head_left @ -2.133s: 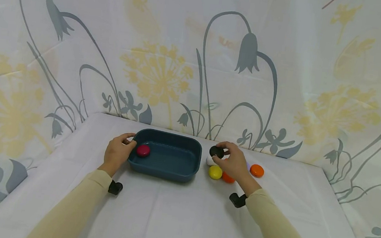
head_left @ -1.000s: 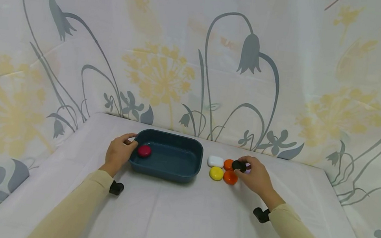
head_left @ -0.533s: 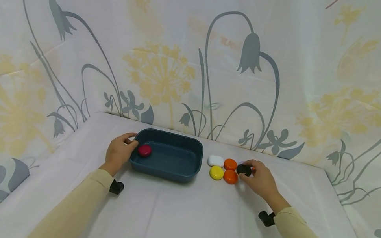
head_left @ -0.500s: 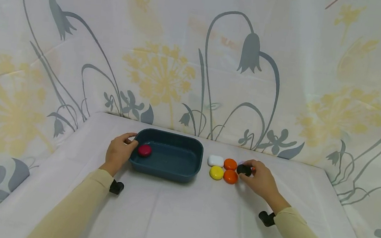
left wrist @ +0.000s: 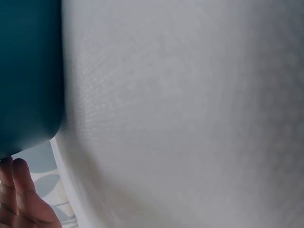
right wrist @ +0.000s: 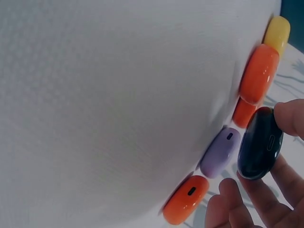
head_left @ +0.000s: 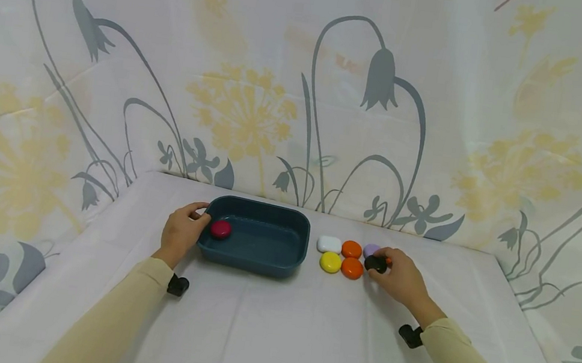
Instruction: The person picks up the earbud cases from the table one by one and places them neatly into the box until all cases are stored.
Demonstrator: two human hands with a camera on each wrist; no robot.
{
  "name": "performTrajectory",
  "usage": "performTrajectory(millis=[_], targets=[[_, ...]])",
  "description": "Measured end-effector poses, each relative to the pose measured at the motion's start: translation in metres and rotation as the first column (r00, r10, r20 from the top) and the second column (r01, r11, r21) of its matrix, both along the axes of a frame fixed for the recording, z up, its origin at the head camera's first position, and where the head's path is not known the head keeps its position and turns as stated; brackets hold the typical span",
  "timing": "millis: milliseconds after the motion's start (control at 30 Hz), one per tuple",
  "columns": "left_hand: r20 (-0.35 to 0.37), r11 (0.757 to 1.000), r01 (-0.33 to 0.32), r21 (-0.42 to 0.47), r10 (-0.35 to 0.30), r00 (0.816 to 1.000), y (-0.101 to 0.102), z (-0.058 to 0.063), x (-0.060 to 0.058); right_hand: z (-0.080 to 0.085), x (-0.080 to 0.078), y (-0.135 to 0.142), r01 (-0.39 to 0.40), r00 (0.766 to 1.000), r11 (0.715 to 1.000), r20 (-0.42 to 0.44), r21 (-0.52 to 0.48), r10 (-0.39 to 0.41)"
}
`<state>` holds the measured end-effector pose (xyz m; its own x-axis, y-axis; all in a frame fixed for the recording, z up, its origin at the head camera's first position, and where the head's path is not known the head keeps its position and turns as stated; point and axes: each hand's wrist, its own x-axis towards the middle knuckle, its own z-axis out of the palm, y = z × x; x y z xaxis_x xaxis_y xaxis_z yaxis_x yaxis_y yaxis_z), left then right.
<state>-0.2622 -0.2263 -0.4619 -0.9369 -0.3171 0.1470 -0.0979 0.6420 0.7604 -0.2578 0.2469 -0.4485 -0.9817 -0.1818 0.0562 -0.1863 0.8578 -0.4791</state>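
My right hand [head_left: 403, 280] pinches a glossy black earbud case [head_left: 376, 264] between thumb and fingers, at the right end of the coloured cases. In the right wrist view a small port outline shows on the black case [right wrist: 260, 142]. Just beyond it lies a lilac case [head_left: 371, 250], and an orange case [right wrist: 186, 199] is mostly behind my fingers in the head view. My left hand [head_left: 181, 233] holds the left end of a dark teal rectangular dish [head_left: 250, 266], thumb at the rim and fingertips against the outer wall. A crimson case [head_left: 220, 229] lies inside the dish.
Right of the dish sit a white case [head_left: 329, 245], a yellow case [head_left: 330, 263] and two orange-red cases, one at the back [head_left: 351, 249] and one in front [head_left: 352, 268]. A white cloth [head_left: 272, 336] covers the table. Patterned fabric [head_left: 260, 81] hangs behind.
My right hand has carried the black case rightward past the white and orange-red cases, then lowered it slightly toward me in front of the lilac one. My left hand has stayed at the dish.
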Motion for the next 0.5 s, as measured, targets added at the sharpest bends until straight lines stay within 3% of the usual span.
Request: performTrajectory(millis=[500], targets=[[0.0, 1.0, -0.002, -0.005, 0.002, 1.0, 0.0003, 0.0007, 0.0003, -0.0056, -0.0009, 0.0006, -0.027, 0.999, 0.998, -0.021, 0.056, 0.028]])
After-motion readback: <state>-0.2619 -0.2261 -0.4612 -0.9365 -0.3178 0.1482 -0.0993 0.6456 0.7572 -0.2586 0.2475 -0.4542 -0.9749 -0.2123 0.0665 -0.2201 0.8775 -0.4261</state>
